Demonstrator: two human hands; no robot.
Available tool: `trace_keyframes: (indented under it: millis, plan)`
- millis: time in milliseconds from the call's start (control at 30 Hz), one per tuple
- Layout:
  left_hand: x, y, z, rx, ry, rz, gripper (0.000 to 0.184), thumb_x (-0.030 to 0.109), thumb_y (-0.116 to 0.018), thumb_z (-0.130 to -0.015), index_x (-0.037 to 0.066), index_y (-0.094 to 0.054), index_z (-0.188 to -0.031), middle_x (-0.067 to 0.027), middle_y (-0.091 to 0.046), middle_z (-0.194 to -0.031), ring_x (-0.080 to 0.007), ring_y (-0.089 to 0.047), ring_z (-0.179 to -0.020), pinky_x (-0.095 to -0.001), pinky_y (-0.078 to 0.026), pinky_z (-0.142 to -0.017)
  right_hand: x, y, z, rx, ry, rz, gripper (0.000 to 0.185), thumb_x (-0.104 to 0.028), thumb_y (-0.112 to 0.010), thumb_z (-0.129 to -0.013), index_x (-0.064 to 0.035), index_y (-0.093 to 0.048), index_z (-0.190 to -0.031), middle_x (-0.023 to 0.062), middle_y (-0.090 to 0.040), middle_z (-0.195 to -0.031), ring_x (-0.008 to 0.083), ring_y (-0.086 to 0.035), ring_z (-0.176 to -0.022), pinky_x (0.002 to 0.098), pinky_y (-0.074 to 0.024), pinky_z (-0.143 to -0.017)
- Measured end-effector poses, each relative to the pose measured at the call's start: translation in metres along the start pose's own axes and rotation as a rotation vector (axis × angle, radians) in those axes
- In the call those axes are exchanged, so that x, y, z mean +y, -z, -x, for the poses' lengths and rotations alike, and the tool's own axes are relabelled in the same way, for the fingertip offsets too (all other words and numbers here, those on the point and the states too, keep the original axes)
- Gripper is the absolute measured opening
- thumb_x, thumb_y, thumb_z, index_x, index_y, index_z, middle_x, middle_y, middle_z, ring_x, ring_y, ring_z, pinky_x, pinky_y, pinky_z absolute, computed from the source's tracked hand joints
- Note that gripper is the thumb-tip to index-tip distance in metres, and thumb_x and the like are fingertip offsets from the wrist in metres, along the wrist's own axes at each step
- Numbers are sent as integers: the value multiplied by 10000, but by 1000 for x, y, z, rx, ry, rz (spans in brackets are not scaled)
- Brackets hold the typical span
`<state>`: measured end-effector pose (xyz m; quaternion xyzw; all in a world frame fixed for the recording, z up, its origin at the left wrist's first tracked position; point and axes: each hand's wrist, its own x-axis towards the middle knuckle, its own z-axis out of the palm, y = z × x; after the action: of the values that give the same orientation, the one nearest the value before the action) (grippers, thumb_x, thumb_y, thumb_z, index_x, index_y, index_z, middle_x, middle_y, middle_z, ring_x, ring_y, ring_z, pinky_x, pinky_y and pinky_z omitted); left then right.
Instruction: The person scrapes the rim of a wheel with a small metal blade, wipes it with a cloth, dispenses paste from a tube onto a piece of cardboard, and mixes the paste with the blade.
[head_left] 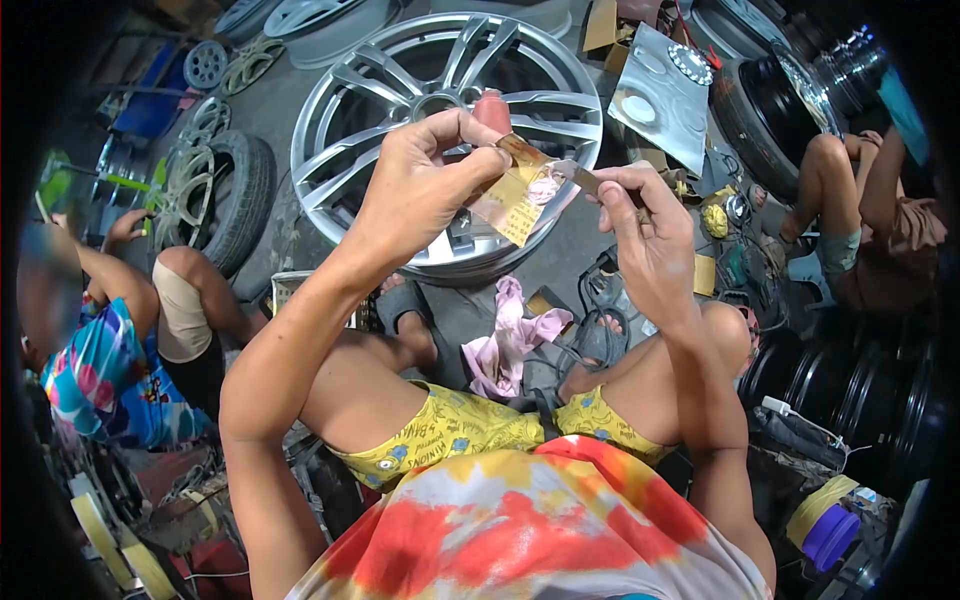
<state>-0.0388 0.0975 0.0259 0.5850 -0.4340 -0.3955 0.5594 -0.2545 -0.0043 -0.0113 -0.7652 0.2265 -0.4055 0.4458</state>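
My left hand (440, 180) is closed, thumb and fingers pinching a yellow-brown printed sheet (515, 205) that carries a lump of pink paste (543, 190). My right hand (645, 225) pinches a small flat scraper (582, 179), whose tip is at the paste. Below both hands lies a large silver alloy wheel (315, 195), face up on the floor. A red bottle-like object (490, 108) stands at its hub, partly hidden by my left fingers.
A pink cloth (510, 335) lies on the floor between my feet. To the left is a tyre (245, 195), and another tyre (750, 125) stands at the right. A metal sheet (660, 95) leans behind. Two people sit at either side.
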Motion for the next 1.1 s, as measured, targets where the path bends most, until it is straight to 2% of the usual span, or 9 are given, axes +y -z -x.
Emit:
trace_keyframes:
  millis: [133, 200, 300, 533, 667, 733, 833, 967, 1100]
  plan:
    - [0, 0, 0, -26, 8, 19, 73, 103, -652, -949, 33, -653, -928, -38, -688, -914, -53, -618, -780, -204, -487, -691, 2, -2, 4, -32, -97, -108, 128, -72, -603, -1004, 16, -672, -1066, 36, -630, -851, 72, -549, -680, 234, -455, -614]
    - [-2, 0, 1, -25, 10, 30, 70, 100, -648, -951, 34, -651, -927, -41, -692, -918, -54, -620, -780, -202, -485, -688, 0, 0, 5, -145, -152, -110, 164, -85, -555, -1041, 35, -639, -1113, 27, -610, -933, 53, -521, -738, 213, -474, -724]
    - [-4, 0, 1, -17, 18, 60, 65, 95, -645, -952, 34, -649, -927, -46, -696, -927, -58, -628, -787, -206, -495, -696, 5, -3, 7, -122, -121, -145, 152, -110, -597, -1015, 16, -673, -1053, 25, -636, -843, 56, -537, -684, 222, -445, -613]
    - [0, 4, -1, 11, 37, 80, 53, 80, -653, -939, 31, -632, -934, -39, -682, -918, -91, -666, -831, -256, -566, -766, -3, 3, 8, -196, -254, -296, 160, -116, -587, -1022, 12, -661, -1084, 27, -639, -865, 55, -548, -756, 222, -447, -649]
    - [-5, 4, -5, -22, 119, 238, 48, 84, -650, -933, 43, -625, -943, -30, -671, -904, -92, -667, -825, -263, -570, -786, -3, 1, 0, -89, 71, -118, 141, -56, -630, -976, 0, -662, -1102, 62, -632, -950, 116, -597, -862, 251, -485, -706]
    - [-4, 0, -3, -30, 216, 422, 79, 107, -667, -914, 36, -636, -929, -50, -672, -909, -100, -668, -803, -249, -573, -724, -2, 0, -2, -41, 215, 2, 156, -14, -656, -944, -9, -668, -1100, 77, -630, -977, 149, -616, -886, 267, -500, -724]
    - [1, -4, -1, -20, 269, 478, 62, 102, -658, -913, 49, -628, -922, -42, -668, -916, -94, -675, -816, -246, -582, -738, -2, -2, 0, -1, 366, 165, 341, 128, -719, -784, -34, -694, -1082, 114, -637, -968, 249, -650, -851, 331, -532, -716]
    - [2, 0, -1, -6, 293, 475, 61, 108, -657, -913, 56, -627, -916, -39, -667, -923, -90, -672, -813, -240, -581, -743, 4, -3, 1, 39, 490, 341, 375, 105, -748, -759, -31, -708, -1106, 111, -639, -924, 247, -649, -810, 346, -532, -698]
    - [2, 2, 0, -8, 300, 436, 83, 78, -618, -922, 29, -624, -989, -70, -677, -970, -127, -682, -874, -282, -580, -835, 3, -4, 2, 29, 606, 367, 486, 75, -778, -728, -36, -706, -1196, 92, -640, -884, 237, -636, -751, 339, -526, -651]
